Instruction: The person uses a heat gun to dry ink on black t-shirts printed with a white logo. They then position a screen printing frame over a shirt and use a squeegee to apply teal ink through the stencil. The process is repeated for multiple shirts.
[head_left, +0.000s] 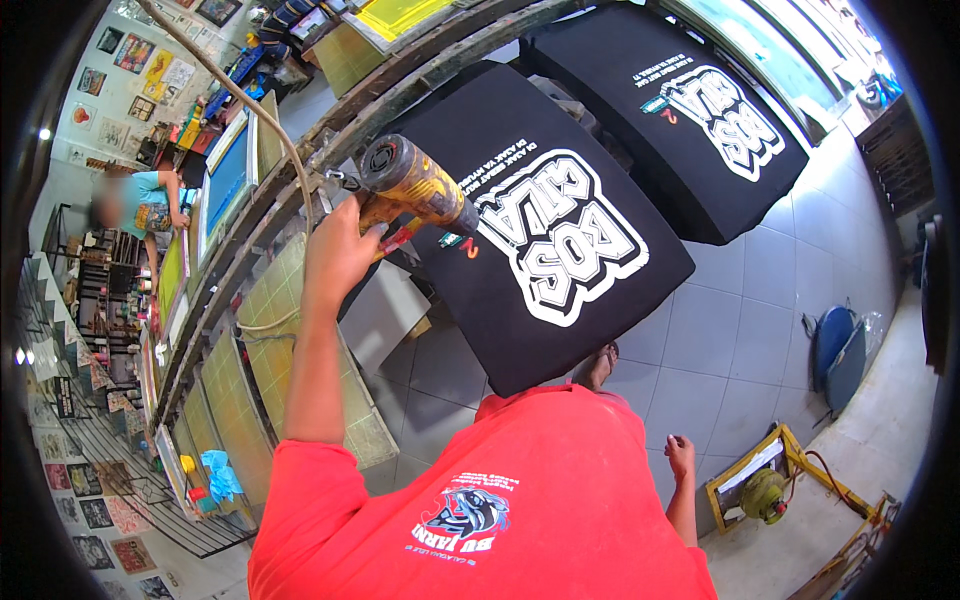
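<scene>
My left hand (342, 245) grips the handle of a yellow and black heat gun (425, 190). Its dark nozzle points right and down, over the edge of the white print on a black T-shirt (455, 330). That shirt is stretched flat on a board, with large white outlined lettering and small red and green marks. My right hand (681, 456) hangs low beside my red shirt, its fingers loosely curled and nothing visible in them.
A second printed black shirt (640, 140) lies on a board at the far right. Framed screens (265, 330) lean along the wooden rail on the left. Another person (150, 200) works beyond it. A yellow metal frame with a green burner (765, 495) and blue folding chairs (833, 345) stand right.
</scene>
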